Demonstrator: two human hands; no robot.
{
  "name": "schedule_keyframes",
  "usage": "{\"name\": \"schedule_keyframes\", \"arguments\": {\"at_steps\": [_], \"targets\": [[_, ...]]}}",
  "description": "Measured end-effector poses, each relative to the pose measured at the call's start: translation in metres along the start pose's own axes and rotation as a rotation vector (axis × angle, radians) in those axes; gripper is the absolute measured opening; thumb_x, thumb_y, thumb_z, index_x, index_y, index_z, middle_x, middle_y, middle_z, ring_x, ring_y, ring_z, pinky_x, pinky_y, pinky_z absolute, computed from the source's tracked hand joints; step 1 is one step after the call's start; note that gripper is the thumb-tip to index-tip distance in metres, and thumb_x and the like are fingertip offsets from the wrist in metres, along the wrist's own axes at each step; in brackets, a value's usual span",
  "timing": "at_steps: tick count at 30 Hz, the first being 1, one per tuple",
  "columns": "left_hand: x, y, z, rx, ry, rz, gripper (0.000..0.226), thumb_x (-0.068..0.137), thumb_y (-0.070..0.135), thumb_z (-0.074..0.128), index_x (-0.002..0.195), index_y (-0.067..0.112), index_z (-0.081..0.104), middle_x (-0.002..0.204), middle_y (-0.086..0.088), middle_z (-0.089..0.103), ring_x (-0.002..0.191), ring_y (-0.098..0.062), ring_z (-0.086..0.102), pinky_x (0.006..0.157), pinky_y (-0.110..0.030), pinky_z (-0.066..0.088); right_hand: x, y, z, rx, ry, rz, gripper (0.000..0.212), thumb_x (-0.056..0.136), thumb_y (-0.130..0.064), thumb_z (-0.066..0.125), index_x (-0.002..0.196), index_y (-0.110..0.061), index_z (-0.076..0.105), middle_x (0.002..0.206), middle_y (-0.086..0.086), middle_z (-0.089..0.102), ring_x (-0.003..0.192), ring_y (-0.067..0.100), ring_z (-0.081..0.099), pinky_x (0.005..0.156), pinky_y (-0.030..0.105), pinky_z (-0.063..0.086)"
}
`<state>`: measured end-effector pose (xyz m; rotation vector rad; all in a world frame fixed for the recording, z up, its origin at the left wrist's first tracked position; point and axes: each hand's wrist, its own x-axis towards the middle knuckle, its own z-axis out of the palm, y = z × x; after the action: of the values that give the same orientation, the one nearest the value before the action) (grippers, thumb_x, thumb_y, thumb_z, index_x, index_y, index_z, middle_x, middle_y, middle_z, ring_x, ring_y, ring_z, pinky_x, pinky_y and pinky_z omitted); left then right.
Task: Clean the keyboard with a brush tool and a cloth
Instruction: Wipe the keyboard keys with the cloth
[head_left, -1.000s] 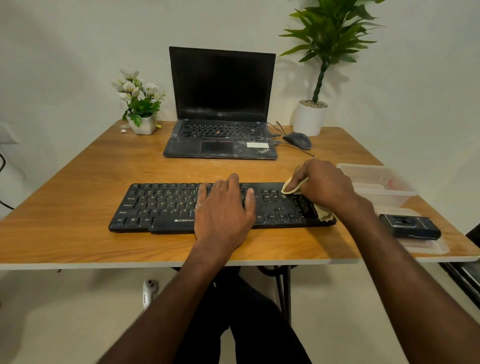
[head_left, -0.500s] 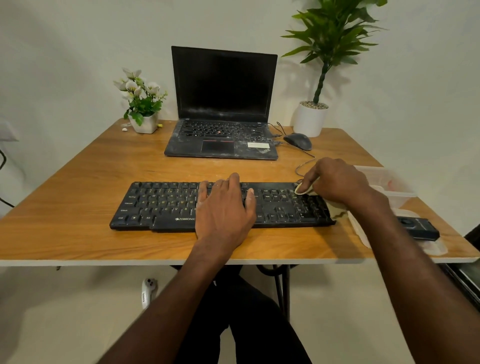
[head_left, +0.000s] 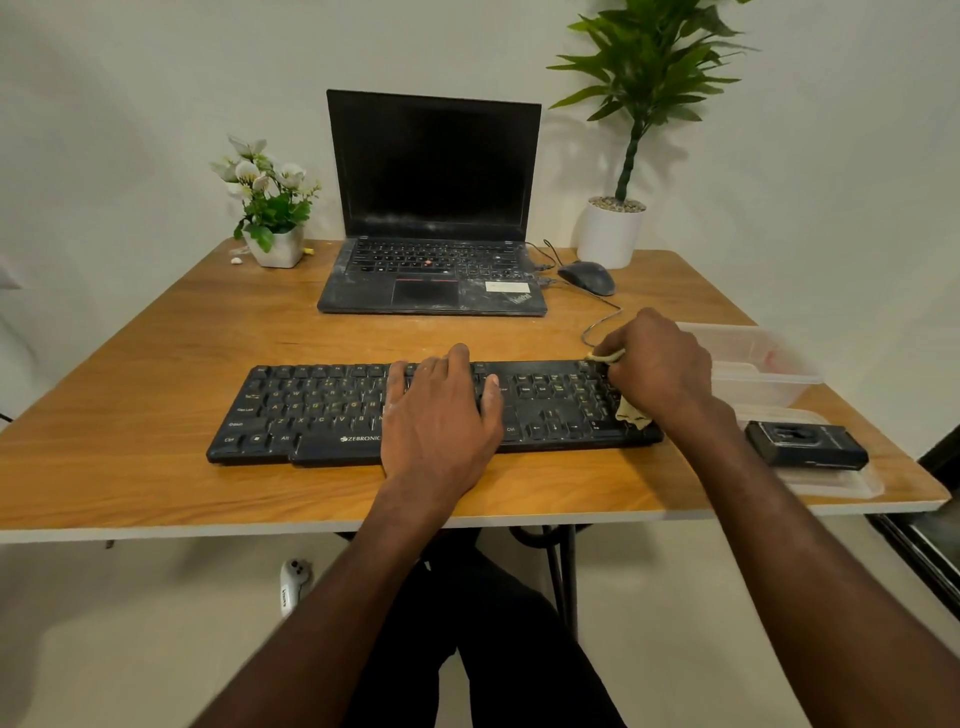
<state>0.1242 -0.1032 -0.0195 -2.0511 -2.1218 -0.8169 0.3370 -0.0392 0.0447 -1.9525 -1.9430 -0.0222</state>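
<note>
A black keyboard lies across the near part of the wooden table. My left hand rests flat on its middle keys, fingers straight. My right hand is over the keyboard's right end and grips a pale yellow cloth. Bits of the cloth stick out above the knuckles and below the palm, lying on the number pad. A black brush tool case sits on a clear lid at the table's right edge.
A dusty open laptop stands behind the keyboard, with a wired mouse to its right. A clear plastic box is beside my right hand. A flower pot and a tall potted plant stand at the back.
My right hand with the cloth slid off the keyboard's right end toward the box, then came back onto the number pad's far corner. My left hand stayed put.
</note>
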Motion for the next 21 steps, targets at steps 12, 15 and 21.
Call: {"name": "schedule_keyframes", "arguments": {"at_steps": [12,15,21], "targets": [[-0.001,0.001,0.0,-0.007,0.005,-0.01,0.045,0.11,0.05,0.035,0.138,0.019,0.051,0.122,-0.002,0.07,0.12,-0.02,0.064,0.13,-0.052,0.017,0.006,0.002,-0.009,0.06,-0.072,0.019,0.026,0.091,-0.012,0.067,0.089,-0.032,0.083,0.106,-0.011,0.07,0.087,0.018,0.06,0.067,0.032,0.045],[-0.001,0.0,0.0,-0.008,0.006,-0.009,0.046,0.11,0.051,0.035,0.139,0.019,0.051,0.123,-0.003,0.07,0.122,-0.02,0.063,0.131,-0.053,0.017,0.009,0.008,-0.014,-0.03,-0.056,0.045,0.022,0.092,-0.016,0.066,0.096,-0.029,0.083,0.105,0.005,0.074,0.092,0.029,0.064,0.067,0.033,0.045],[-0.001,0.0,-0.001,0.0,0.001,-0.004,0.048,0.11,0.051,0.034,0.142,0.018,0.05,0.124,-0.002,0.07,0.123,-0.02,0.063,0.13,-0.052,0.017,0.005,-0.003,-0.003,0.06,-0.061,-0.018,0.02,0.09,-0.014,0.07,0.093,-0.028,0.083,0.111,0.001,0.074,0.096,0.025,0.065,0.072,0.032,0.046]]}}
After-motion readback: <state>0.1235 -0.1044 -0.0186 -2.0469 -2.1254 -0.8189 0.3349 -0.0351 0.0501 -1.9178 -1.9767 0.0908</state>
